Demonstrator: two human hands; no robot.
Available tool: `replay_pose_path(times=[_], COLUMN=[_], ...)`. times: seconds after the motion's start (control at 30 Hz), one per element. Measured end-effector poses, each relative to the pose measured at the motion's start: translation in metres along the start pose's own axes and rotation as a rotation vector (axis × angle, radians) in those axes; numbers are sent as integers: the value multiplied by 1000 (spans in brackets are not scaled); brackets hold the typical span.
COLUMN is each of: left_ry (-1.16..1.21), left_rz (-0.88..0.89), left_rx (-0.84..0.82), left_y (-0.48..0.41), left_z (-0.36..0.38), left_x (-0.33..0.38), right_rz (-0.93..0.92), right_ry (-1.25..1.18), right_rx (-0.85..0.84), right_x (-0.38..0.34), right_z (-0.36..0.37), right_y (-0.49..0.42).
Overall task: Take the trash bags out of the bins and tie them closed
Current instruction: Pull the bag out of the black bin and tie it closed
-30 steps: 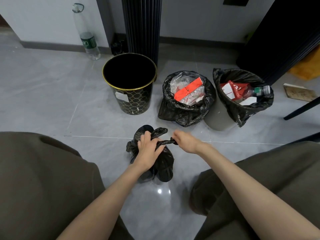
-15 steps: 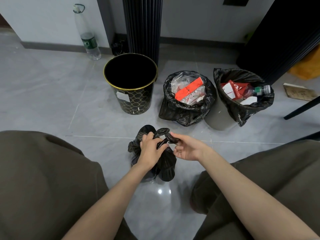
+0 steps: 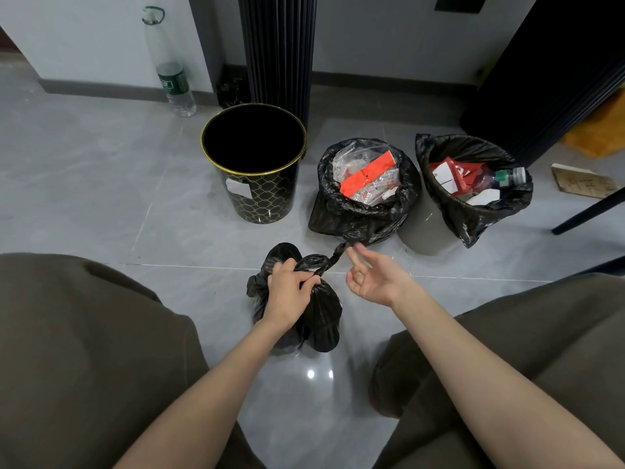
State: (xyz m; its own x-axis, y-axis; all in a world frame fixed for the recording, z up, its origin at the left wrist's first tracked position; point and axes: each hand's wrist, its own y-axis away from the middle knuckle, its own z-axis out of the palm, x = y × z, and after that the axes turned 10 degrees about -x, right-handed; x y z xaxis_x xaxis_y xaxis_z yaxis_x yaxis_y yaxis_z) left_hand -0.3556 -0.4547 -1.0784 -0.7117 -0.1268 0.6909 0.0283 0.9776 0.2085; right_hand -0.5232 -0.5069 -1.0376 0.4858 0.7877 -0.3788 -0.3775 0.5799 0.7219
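Observation:
A small black trash bag [image 3: 321, 319] lies on the floor between my knees. My left hand [image 3: 287, 296] grips its gathered neck from above. A twisted tail of the bag runs up and to the right from that neck. My right hand [image 3: 372, 279] is turned palm up, and its fingertips pinch the tail's end; they are blurred. Behind stand an empty black bin with a gold rim [image 3: 253, 170], a full black bag [image 3: 365, 211] holding clear and red packaging, and a grey bin [image 3: 422, 228] whose black liner [image 3: 473, 214] holds red packs and a bottle.
A clear plastic bottle [image 3: 172, 79] stands by the wall at the back left. A dark ribbed column [image 3: 277, 52] rises behind the bins. A chair leg [image 3: 588, 211] and a piece of cardboard [image 3: 581, 181] are at the right. My knees frame both sides.
My right hand has drawn the twisted tail out of the loop, up and to the right, and turned palm up. My left hand keeps its hold on the neck.

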Motion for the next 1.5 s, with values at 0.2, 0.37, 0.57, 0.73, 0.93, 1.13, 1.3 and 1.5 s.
replay_pose_path(times=[0.2, 0.37, 0.57, 0.73, 0.93, 1.13, 1.3, 1.5], left_ry=[-3, -30, 16, 22, -69, -185, -179, -163], left_rz=[-42, -49, -51, -45, -15, 7, -35, -59], left_rx=[-30, -62, -103, -105, -131, -181, -177, -195], left_y=[-2, -5, -5, -6, -9, -8, -7, -8], left_z=[-2, -6, -9, -13, -18, -13, -10, -13], left_x=[1, 2, 4, -1, -6, -5, -2, 0], right_rz=[-435, -404, -346, -359, -285, -87, -304, -491], right_ry=[1108, 1473, 1026, 1836, 1646, 556, 1392, 2191], right_rx=[197, 209, 34, -58, -45, 1, 212, 217], right_x=[20, 25, 18, 25, 8, 28, 31, 21], right_z=[5, 12, 20, -1, 15, 22, 15, 5], right_y=[-4, -10, -13, -21, -4, -14, -19, -9])
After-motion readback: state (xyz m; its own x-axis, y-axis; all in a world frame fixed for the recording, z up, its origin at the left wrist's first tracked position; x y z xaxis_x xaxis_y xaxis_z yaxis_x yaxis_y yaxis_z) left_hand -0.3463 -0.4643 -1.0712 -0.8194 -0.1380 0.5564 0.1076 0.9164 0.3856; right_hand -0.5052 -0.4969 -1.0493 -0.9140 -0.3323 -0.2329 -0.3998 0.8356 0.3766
